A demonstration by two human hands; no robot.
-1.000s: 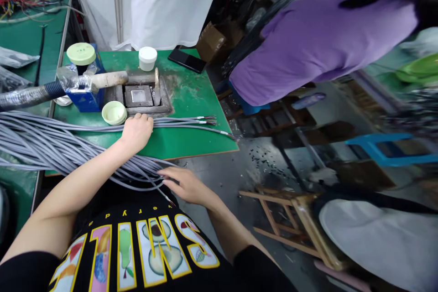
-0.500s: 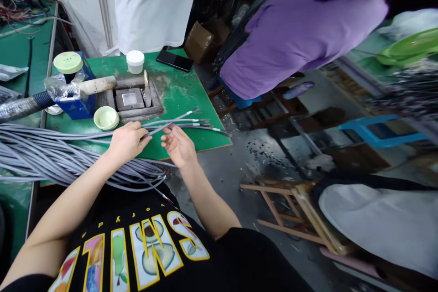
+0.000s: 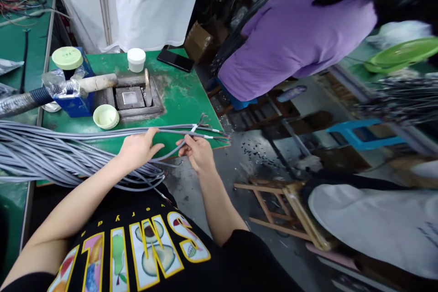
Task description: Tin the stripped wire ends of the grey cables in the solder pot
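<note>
My right hand (image 3: 199, 151) pinches a grey cable (image 3: 166, 157) near its stripped end, where a white band and thin bare-ended wires show. My left hand (image 3: 138, 149) rests over the bundle of grey cables (image 3: 61, 148), thumb and forefinger spread apart; its other fingers are partly hidden. Just beyond both hands, a few cables lie along the green table (image 3: 186, 96), their wire ends fanned out at its right edge. Other cable ends hang near my shirt.
Behind the cables stand a small pale dish (image 3: 106, 117), a square metal pot (image 3: 130, 99) with a scraper (image 3: 148, 89), a white tub (image 3: 136, 60) and a phone (image 3: 175, 60). A hose (image 3: 23, 102) comes in from the left. A person in purple (image 3: 294, 41) sits at the right.
My right hand has moved right and closed on a cable near its end. My left hand has spread its thumb and forefinger, and has shifted slightly right and down.
</note>
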